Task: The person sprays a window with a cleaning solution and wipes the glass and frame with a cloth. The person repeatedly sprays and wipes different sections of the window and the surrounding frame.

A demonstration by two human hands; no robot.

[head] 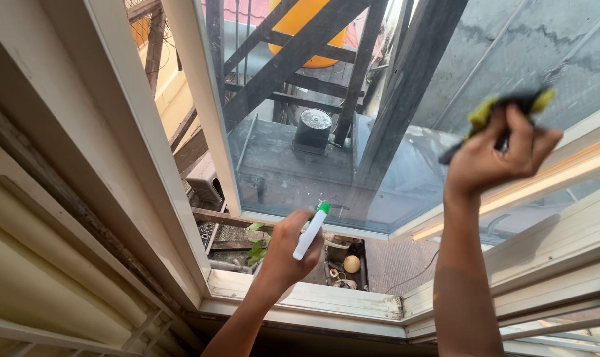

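My left hand (288, 250) grips a white marker-shaped bottle with a green cap (311, 231), held up near the lower edge of an open window pane (353, 132). My right hand (505, 155) is raised at the right and clutches a dark cloth with yellow-green edges (505, 109), pressed close to the glass near the pane's right frame. Both forearms reach up from the bottom of the view.
The white window frame (201, 112) runs diagonally at the left, with the sill (313, 297) below my hands. Outside stand dark wooden beams (293, 59), a yellow tank (306, 33), a dark round can (312, 129), plants and clutter on the ground far beneath.
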